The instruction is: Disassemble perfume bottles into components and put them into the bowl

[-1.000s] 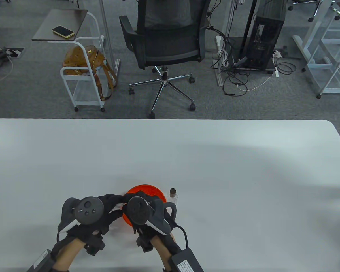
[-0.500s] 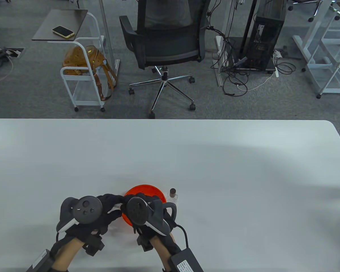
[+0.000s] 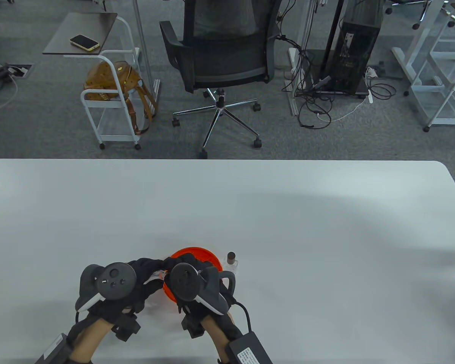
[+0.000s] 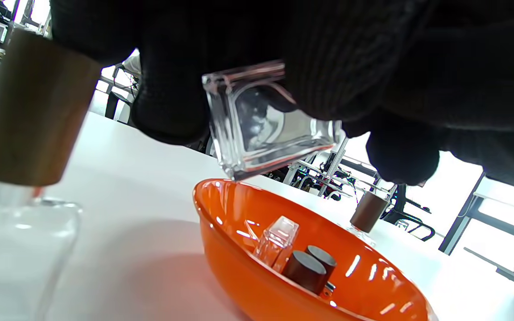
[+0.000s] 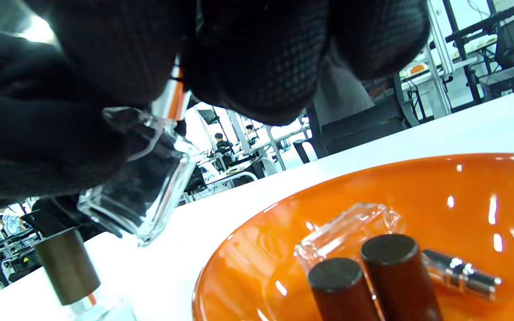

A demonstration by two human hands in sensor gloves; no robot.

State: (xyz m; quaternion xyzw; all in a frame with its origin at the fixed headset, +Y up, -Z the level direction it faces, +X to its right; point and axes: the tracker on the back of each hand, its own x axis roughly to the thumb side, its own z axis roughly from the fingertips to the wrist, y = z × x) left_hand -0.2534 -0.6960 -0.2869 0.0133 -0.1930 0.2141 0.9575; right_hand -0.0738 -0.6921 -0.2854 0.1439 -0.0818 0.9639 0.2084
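Observation:
Both hands meet above the left rim of the orange bowl (image 3: pixel 208 254). My left hand (image 3: pixel 151 268) grips a clear square glass bottle (image 4: pixel 270 129), tilted, its base toward the bowl (image 4: pixel 239 249). My right hand (image 3: pixel 182 263) pinches the silver spray top (image 5: pixel 171 100) at the neck of that bottle (image 5: pixel 145 196). In the bowl (image 5: pixel 462 187) lie a clear bottle (image 5: pixel 350 232), two dark caps (image 5: pixel 373 276) and a silver sprayer (image 5: pixel 462 272). In the table view the held bottle is mostly hidden by the hands.
A capped bottle (image 3: pixel 231 258) with a brown cap stands just right of the bowl. Another brown-capped bottle (image 4: pixel 25 111) stands close to my left hand, left of the bowl; it also shows in the right wrist view (image 5: pixel 67 267). The white table (image 3: pixel 288 212) stretches far and right.
Both hands stay over the bowl's left rim with only slight shifts. The hold on the bottle looks the same.

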